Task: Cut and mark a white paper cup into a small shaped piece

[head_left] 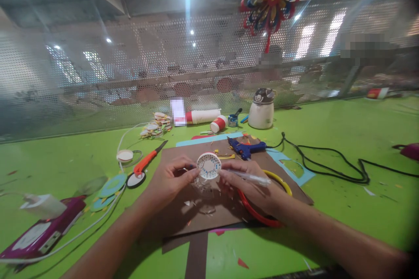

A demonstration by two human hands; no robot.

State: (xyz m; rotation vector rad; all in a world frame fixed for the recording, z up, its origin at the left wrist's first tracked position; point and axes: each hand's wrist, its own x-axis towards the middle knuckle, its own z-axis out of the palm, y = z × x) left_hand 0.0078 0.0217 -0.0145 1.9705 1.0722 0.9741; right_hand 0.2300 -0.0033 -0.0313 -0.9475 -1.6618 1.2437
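Between both hands is a small round white paper disc [208, 166] with a raised rim, coloured marks in a ring and a plain middle. My left hand [175, 176] is closed, pinching its left edge between thumb and fingers. My right hand [244, 178] is closed too, its fingertips on the right edge. A clear, pen-like stick [253, 177] lies across the right hand, held in it; its exact kind is unclear. Below the hands is a brown cardboard sheet [176, 209] with paper scraps. A blue glue gun [246, 148] lies on the cardboard beyond the right hand.
Orange-handled scissors or a cutter [145, 162] lie left. A red-and-yellow ring [252, 209] sits under the right forearm. A purple power strip [46, 226] with a white plug stands left. Paper cups [218, 124], a paint jar [232, 120] and a white kettle [261, 111] stand behind. A black cord [340, 178] runs right.
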